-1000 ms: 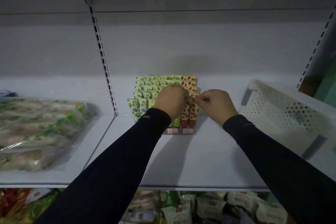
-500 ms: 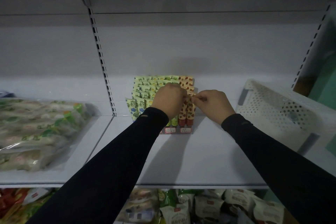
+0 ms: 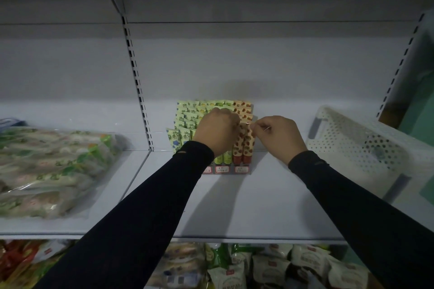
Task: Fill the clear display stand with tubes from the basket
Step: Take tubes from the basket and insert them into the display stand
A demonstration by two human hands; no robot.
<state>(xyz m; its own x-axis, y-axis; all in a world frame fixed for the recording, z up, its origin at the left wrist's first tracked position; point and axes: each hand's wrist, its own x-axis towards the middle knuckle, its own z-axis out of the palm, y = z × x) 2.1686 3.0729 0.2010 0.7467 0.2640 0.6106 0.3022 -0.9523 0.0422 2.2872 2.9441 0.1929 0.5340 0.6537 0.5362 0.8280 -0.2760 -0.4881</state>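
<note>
**Nearly stocked: final tube going into the right-hand column**

Currently you are working both hands at the clear display stand [image 3: 243,169], which is sitting on the shelf [image 3: 234,206] against the back panel. Your left hand [image 3: 216,131] is curling over the middle rows of tubes [image 3: 187,116], fingers bent around them, though exactly which tube it is holding is hidden beneath the knuckles. Your right hand [image 3: 277,135] is pinching the top edge of a red-patterned tube [image 3: 246,145] at the stand's right column, fingertips closed narrowly on it.

Judging by the rows, the stand is appearing close to full: green tubes are filling the left and centre, red ones the right. The step in hand looks to be seating this red tube upright in its slot.

The white perforated basket [image 3: 352,145] is lying tilted on the shelf to your right, well apart from the stand; its contents cannot be made out.

Next, you are likely needing to press the tube down squarely, release, then check the basket for remaining stock.
</note>
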